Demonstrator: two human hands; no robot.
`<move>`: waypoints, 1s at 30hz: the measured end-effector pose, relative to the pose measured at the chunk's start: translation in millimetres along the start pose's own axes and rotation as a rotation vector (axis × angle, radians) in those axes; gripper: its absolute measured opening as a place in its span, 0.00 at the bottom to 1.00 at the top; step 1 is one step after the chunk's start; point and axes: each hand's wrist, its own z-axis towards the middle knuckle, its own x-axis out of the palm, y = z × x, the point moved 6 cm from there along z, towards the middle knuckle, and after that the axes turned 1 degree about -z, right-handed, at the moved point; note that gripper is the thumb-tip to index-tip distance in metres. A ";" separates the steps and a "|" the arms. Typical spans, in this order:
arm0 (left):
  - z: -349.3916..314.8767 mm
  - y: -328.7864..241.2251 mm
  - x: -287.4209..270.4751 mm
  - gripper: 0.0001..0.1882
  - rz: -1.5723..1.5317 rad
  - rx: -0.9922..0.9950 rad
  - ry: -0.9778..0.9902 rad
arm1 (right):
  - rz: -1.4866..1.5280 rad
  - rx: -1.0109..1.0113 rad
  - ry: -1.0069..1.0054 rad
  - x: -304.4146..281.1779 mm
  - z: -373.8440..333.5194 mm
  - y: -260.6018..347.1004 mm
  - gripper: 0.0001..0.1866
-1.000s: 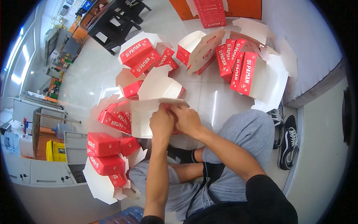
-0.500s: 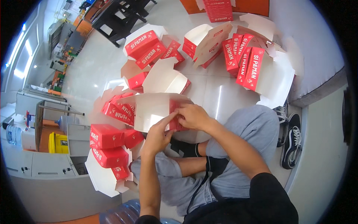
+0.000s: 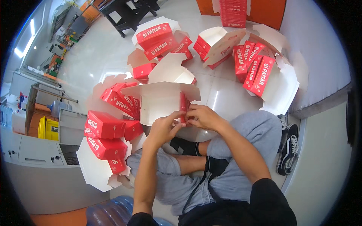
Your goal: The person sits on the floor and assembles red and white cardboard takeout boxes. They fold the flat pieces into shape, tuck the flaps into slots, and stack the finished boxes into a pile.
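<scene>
Pinching the near end of the red end panel (image 3: 183, 101) of the open box (image 3: 160, 107) between thumb and forefinger of the left hand (image 3: 162, 130); likewise with the right hand (image 3: 204, 117), from three o'clock. Located just beyond the left hand, toward twelve. Appears to run lengthwise nine to three, with white interior toward the camera and lid flap (image 3: 160, 89) at twelve. Sits beside red boxes (image 3: 117, 100) at nine.

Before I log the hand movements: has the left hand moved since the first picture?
Yes. Judged against the untouched, white-lined open box just ahead, the left hand has drawn back, now farther from it.
</scene>
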 end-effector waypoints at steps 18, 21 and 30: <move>-14.8 60.1 -39.3 0.14 0.170 -0.289 -0.758 | -0.437 0.413 -0.229 -41.5 12.7 11.0 0.13; -14.3 58.3 -37.9 0.15 0.216 -0.300 -0.740 | -0.483 0.449 -0.211 -38.0 11.4 7.6 0.13; -8.9 77.9 -31.9 0.15 0.249 -0.244 -0.713 | -0.483 0.515 -0.183 -37.5 8.2 -4.2 0.16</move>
